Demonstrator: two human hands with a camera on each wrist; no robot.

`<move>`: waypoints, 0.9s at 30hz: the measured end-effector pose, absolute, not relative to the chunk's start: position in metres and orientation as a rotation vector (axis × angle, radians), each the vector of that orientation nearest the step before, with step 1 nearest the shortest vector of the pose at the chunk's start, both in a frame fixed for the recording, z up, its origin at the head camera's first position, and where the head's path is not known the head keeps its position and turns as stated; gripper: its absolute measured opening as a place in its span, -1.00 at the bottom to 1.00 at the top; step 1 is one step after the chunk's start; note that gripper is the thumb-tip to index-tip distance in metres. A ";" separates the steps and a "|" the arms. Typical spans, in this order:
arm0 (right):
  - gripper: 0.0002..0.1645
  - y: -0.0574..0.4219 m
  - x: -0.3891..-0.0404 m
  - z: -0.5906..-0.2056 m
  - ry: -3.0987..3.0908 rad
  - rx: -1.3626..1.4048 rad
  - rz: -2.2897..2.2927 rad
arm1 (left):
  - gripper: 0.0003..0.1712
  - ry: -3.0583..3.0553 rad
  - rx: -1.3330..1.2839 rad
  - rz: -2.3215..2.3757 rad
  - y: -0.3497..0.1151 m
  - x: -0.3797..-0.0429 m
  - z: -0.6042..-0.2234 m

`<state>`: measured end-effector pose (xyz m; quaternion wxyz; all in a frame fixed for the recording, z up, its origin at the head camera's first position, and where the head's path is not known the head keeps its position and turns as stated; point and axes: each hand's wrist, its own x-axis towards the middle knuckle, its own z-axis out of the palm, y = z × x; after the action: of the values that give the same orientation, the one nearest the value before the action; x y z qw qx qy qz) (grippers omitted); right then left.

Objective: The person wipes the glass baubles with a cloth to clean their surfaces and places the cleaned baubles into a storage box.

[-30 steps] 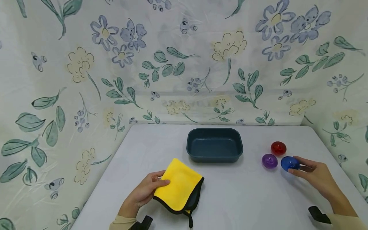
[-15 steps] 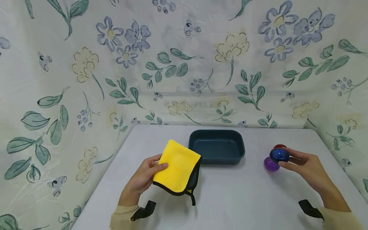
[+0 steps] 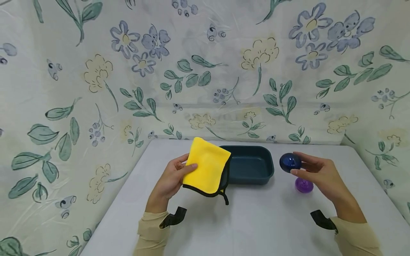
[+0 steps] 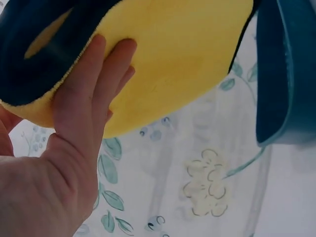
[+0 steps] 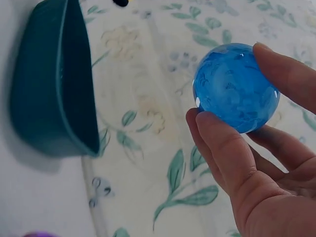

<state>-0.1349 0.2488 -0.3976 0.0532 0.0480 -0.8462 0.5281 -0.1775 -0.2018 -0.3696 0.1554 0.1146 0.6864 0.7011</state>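
Note:
My left hand (image 3: 171,177) pinches a folded yellow cloth (image 3: 206,165) with a black border, a dark reverse side and a small hanging loop. The cloth is raised and covers the left end of the dark teal tray (image 3: 251,179) in the head view. Up in the air to the right of the tray, my right hand (image 3: 323,174) holds a clear blue ball (image 5: 236,88) between thumb and fingertips. Below that hand a purple ball (image 3: 304,185) lies on the table. The red ball is out of sight behind the right hand.
The white table (image 3: 256,220) reaches back to a flower-printed curtain (image 3: 205,89), which also hangs along both sides. Black straps (image 3: 174,217) stick out from both wrists.
My right hand has lifted the blue ball off the table and carried it left towards the tray. My left hand has raised the cloth up and forward, now overlapping the tray.

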 end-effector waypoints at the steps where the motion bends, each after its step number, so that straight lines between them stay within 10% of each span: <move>1: -0.25 0.245 -0.136 -0.396 -2.553 0.167 1.629 | -0.26 1.968 0.337 2.013 -0.199 -0.179 -0.369; 27: -0.29 0.142 -0.151 -0.407 -2.429 0.413 1.857 | -0.28 2.087 0.486 1.857 -0.142 -0.181 -0.380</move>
<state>-0.1515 0.1415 -0.4070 0.0282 0.1339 -0.7870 0.6015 -0.1815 -0.1419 -0.3800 0.1524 0.1693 0.7275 0.6472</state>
